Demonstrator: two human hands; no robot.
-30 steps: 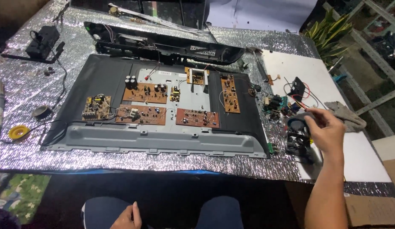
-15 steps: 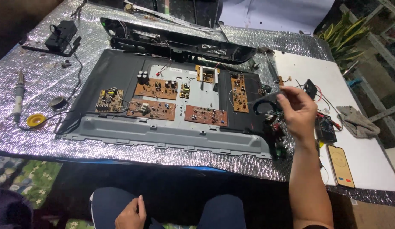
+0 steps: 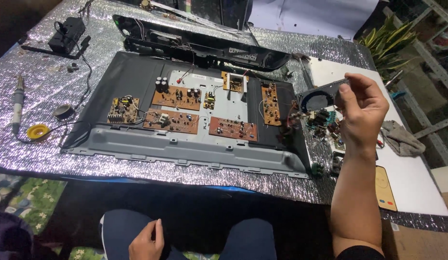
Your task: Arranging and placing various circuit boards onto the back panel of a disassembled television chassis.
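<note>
While the left hand [image 3: 146, 240] rests on a knee, the right hand [image 3: 361, 110] lifts a grey panel [image 3: 320, 97].

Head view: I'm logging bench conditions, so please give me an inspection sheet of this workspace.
Surface: silver foil mat, white sheet at right.
Job's things: small grey part with round opening; opened panel with brown circuit boards.
Clutter: soldering iron, yellow reel, grey rag, loose parts.
Hands: right hand holds the part up; left hand rests on lap.
Cables: thin wires across the boards.
Surroundings: plant, far right.
</note>
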